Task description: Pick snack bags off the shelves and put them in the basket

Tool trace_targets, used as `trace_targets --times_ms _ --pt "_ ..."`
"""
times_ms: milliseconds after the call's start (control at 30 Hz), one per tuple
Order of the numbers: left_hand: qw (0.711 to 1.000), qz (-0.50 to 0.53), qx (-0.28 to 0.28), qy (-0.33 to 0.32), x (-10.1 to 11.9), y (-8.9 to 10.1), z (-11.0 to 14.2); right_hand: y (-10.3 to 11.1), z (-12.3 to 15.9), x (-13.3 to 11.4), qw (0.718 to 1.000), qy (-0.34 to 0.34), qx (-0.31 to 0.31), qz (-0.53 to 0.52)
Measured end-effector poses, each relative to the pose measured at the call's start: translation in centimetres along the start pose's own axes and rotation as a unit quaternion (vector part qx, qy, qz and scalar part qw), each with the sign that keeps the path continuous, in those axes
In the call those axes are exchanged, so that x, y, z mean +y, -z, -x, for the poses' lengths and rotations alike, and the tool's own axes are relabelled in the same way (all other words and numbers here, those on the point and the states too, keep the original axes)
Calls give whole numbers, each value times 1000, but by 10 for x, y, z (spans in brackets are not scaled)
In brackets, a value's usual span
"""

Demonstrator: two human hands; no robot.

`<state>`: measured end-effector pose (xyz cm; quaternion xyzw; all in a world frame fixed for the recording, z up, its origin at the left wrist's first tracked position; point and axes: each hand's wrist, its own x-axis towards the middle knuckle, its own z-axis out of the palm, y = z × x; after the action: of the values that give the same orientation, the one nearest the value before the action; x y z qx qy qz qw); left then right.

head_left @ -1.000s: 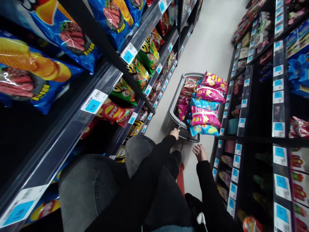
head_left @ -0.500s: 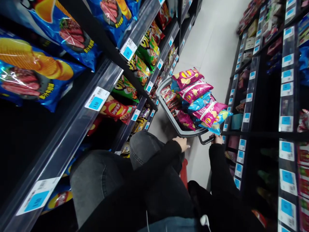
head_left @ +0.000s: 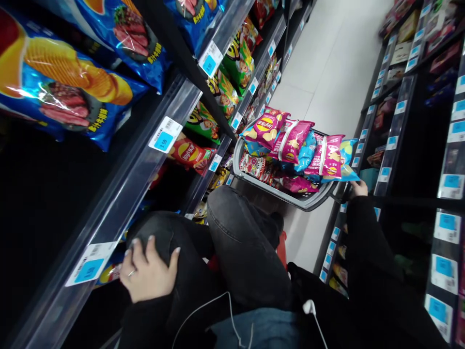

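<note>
Single view recorded by head-worn camera. Scene viewed from above, facing forward and steeply down along aisle floor (head_left: 327, 63), which is shown receding to far right. Left shelf (head_left: 134, 184) seen at close range, cut by frame edge; right shelf (head_left: 399, 126) seen from farther off. Wearer's knees (head_left: 232, 213) taken in at near side, basket (head_left: 272, 190) beyond. Left hand (head_left: 148, 271) covered near, right hand (head_left: 359, 188) farther out.
</note>
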<state>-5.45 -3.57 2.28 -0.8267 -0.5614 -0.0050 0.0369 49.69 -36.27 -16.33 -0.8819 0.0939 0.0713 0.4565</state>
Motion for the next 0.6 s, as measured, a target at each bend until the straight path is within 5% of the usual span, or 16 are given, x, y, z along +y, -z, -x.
trace_targets --times_ms 100,233,300,400,500,600 --pt "998 15 -27 54 -11 2 11 -5 51 -6 965 117 82 222" --pt "994 32 -61 88 -6 2 8 -51 122 -21 849 335 -164 375" --pt "993 33 -69 93 -4 2 7 -78 137 -29 811 344 -214 423" --pt "992 30 -73 94 -5 3 9 -104 139 -32 789 288 -232 491" --pt "992 32 -70 96 -8 3 11 -111 133 -22 796 230 -226 512" --pt "993 41 -57 99 -8 1 11 -115 126 -8 818 245 -235 464"
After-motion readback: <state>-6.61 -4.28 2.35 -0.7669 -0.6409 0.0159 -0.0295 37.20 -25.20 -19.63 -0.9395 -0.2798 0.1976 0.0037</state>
